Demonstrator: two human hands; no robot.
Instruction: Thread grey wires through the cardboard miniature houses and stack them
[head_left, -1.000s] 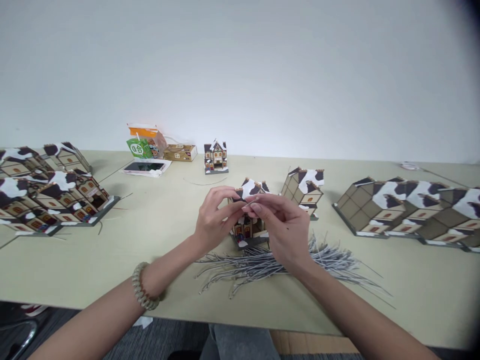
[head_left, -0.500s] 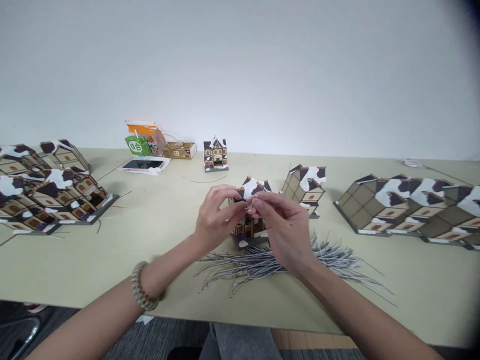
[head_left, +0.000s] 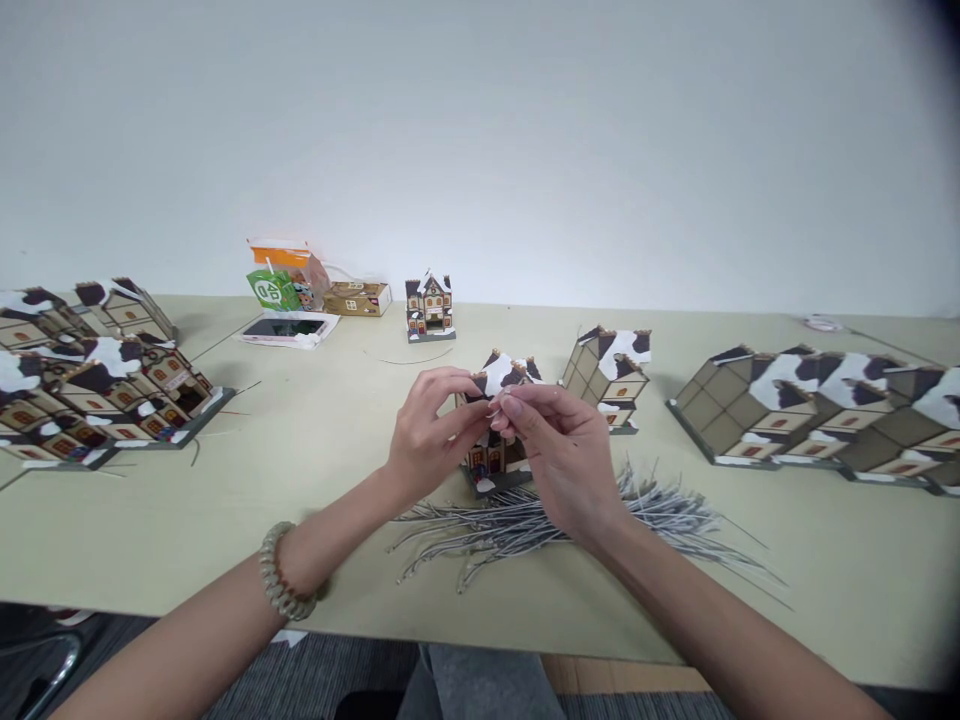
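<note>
Pinching a thin silver wire (head_left: 496,407) between both our fingertips, we hold it just above the little house (head_left: 498,418). Our left hand (head_left: 424,438) and right hand (head_left: 561,455) meet there, equally near; the wire bundle (head_left: 525,523) lies crosswise behind them.

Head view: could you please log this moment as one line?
left hand: pinching thin strand | right hand: pinching it too | model house: behind hands | strand pile: on table

Model houses (head_left: 817,405) were tan-walled with brown roofs patched white and orange windows; wire bundle (head_left: 555,520) grey; desk (head_left: 315,500) pale yellow-green; packet (head_left: 281,275) orange and green; wrist coil (head_left: 281,585) beige.
</note>
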